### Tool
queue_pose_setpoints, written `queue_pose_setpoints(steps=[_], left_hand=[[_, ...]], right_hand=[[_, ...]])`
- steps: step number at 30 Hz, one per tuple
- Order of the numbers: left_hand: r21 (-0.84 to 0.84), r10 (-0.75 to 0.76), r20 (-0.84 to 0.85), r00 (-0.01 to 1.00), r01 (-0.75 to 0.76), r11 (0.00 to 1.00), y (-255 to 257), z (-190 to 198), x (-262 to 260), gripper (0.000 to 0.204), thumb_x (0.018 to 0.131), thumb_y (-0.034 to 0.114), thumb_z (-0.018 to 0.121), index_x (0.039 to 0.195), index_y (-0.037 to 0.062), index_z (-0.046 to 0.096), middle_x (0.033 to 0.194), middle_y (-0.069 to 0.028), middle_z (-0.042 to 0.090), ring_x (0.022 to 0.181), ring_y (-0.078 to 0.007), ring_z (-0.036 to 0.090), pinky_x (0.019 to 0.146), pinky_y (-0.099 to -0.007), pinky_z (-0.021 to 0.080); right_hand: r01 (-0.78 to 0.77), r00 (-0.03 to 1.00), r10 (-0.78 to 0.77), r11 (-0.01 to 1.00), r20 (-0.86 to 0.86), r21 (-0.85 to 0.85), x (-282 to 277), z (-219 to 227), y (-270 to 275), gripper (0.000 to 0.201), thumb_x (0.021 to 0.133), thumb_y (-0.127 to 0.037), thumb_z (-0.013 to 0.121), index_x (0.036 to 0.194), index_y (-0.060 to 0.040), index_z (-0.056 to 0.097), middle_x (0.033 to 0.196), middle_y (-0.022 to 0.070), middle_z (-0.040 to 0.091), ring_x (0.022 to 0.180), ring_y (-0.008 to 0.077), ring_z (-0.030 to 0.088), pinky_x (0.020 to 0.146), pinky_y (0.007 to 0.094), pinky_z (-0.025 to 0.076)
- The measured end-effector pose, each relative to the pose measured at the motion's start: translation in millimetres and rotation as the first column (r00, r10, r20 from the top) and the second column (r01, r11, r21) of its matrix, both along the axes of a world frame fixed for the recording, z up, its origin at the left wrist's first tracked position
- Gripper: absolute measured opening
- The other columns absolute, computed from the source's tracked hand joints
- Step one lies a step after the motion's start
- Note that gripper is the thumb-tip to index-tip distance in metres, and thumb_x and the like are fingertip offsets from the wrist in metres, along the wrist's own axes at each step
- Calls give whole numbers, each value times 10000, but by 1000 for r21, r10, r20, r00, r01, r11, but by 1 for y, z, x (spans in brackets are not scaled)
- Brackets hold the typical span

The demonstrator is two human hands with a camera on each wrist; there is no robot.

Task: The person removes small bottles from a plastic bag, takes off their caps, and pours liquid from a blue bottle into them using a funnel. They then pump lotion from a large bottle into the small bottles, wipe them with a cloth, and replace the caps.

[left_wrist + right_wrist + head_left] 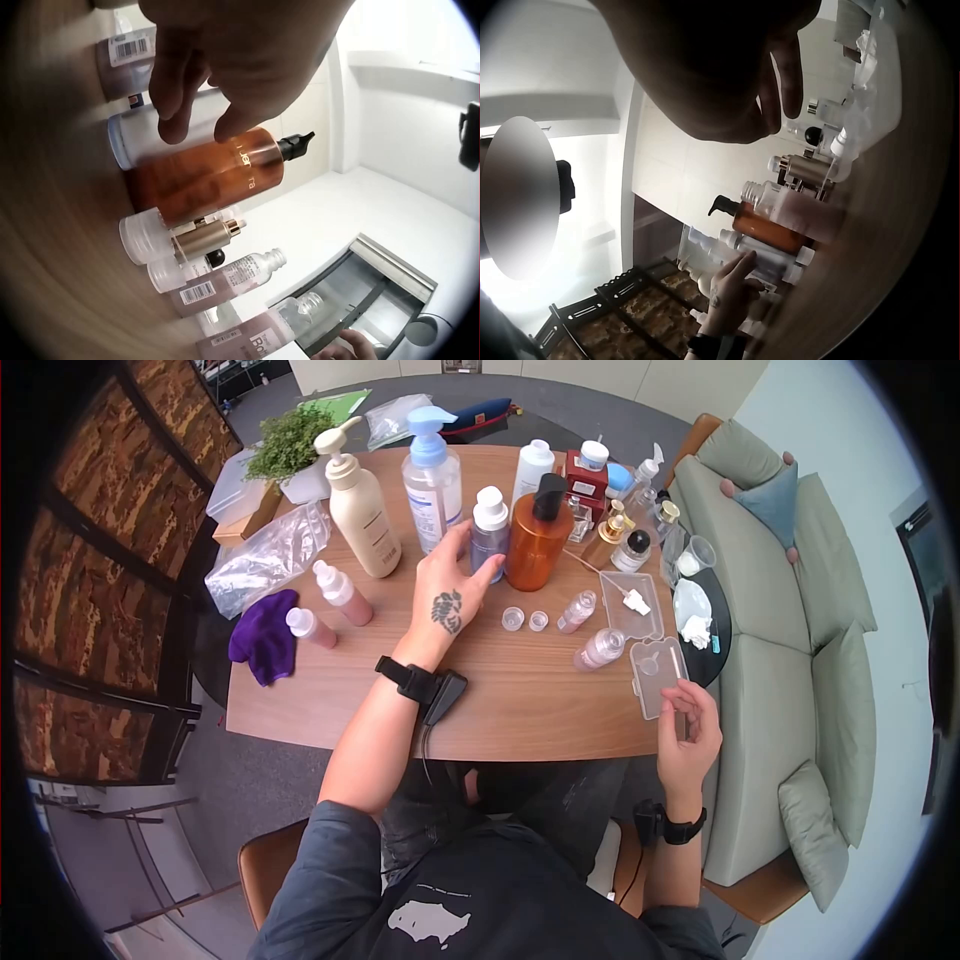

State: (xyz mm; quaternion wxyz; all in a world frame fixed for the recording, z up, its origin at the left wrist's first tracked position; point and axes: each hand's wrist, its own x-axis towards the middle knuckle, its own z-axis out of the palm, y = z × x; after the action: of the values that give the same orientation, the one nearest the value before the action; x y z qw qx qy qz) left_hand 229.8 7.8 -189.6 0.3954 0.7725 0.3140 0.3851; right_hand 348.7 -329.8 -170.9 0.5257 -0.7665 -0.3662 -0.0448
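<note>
In the head view my left hand [447, 595] reaches over the table to a translucent bottle with a white cap [488, 540], its thumb and fingers spread at the bottle's near side. The left wrist view shows a gap between thumb and fingertips, with the bottle [129, 141] behind them. An amber pump bottle [537, 548] stands just right of it. My right hand [690, 735], fingers loosely bent and holding nothing, hovers at the table's right edge beside an open clear plastic case [655, 678]. Two uncapped pink bottles, one nearer [600, 650], stand left of that case.
Two small clear caps [512, 619] lie mid-table. Pink capped bottles [342, 595], a purple cloth [265, 640] and a plastic bag [265, 560] are at the left. Tall cream [362, 515] and blue-topped [432, 485] pump bottles stand behind; several cosmetics crowd the back right.
</note>
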Motion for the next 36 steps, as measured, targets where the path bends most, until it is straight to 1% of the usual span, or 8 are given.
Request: queue_pose_setpoints(steps=[2, 4, 5, 11, 16, 23, 33, 36], left_hand=[[56, 5, 2, 1000, -5, 998, 1, -1, -4, 610, 822, 225, 864, 1326, -4, 607, 1207, -243, 724, 1051, -369, 721, 894, -432, 576], [236, 31, -2, 1000, -30, 971, 0, 2, -11, 599, 807, 237, 872, 1285, -18, 617, 1184, -236, 733, 905, -307, 752, 781, -403, 588], [111, 3, -5, 1000, -3, 994, -3, 7, -18, 587, 768, 248, 873, 1224, -23, 623, 1103, -227, 731, 1072, -369, 705, 905, -426, 557], [137, -177, -206, 962, 208, 969, -4, 34, -64, 575, 731, 224, 882, 1187, -36, 649, 1019, -198, 726, 881, -317, 708, 812, -406, 561], [7, -359, -178, 916, 366, 931, -11, 37, -90, 593, 715, 203, 901, 1199, -28, 647, 941, -130, 694, 789, -188, 657, 730, -336, 538], [-192, -562, 133, 817, 577, 794, 9, -5, -80, 563, 729, 230, 939, 1152, 19, 633, 715, -5, 590, 650, -74, 529, 606, -260, 427], [-204, -537, 162, 828, 561, 803, 1, -12, -82, 555, 733, 237, 960, 1163, 26, 679, 687, 32, 582, 618, -41, 500, 575, -236, 393], [-209, -537, 130, 833, 553, 807, 1, -5, -87, 545, 758, 204, 953, 1183, 19, 665, 708, 42, 582, 633, -31, 493, 584, -230, 378]], right_hand=[[-13, 1000, 13, 1000, 4, 19, -3, 3, 2, 331, 906, 94, 672, 1225, 7, 666, 1052, 124, 749, 953, 187, 722, 868, 320, 564], [-34, 998, 34, 999, 48, 14, -10, 11, 9, 312, 894, 101, 673, 1188, 0, 688, 1047, 128, 747, 938, 193, 722, 855, 319, 564], [-40, 997, 39, 999, 68, 8, -14, 15, 12, 303, 888, 105, 673, 1170, -4, 699, 1044, 130, 747, 930, 196, 722, 849, 318, 564], [-233, 922, 238, 971, 305, -53, -44, 45, 47, 270, 867, 103, 684, 1105, -15, 735, 1040, 133, 731, 895, 235, 714, 819, 320, 563], [-449, 882, 454, 891, 123, -72, -72, 51, 107, 341, 889, -29, 773, 1225, -35, 714, 1130, 105, 707, 1001, 226, 698, 793, 316, 558], [-413, 877, 442, 894, 188, -173, -71, 58, 190, 621, 811, -239, 887, 1357, -64, 649, 1178, 86, 698, 1068, 222, 676, 891, 361, 548], [-350, 913, 390, 901, 121, -258, -75, 64, 188, 657, 799, -221, 886, 1389, -93, 625, 1102, 117, 716, 1062, 239, 684, 951, 385, 563], [-427, 901, 435, 888, 8, -169, -72, 61, 188, 669, 810, -214, 879, 1405, -76, 606, 1154, 121, 723, 1116, 243, 685, 971, 391, 562]])
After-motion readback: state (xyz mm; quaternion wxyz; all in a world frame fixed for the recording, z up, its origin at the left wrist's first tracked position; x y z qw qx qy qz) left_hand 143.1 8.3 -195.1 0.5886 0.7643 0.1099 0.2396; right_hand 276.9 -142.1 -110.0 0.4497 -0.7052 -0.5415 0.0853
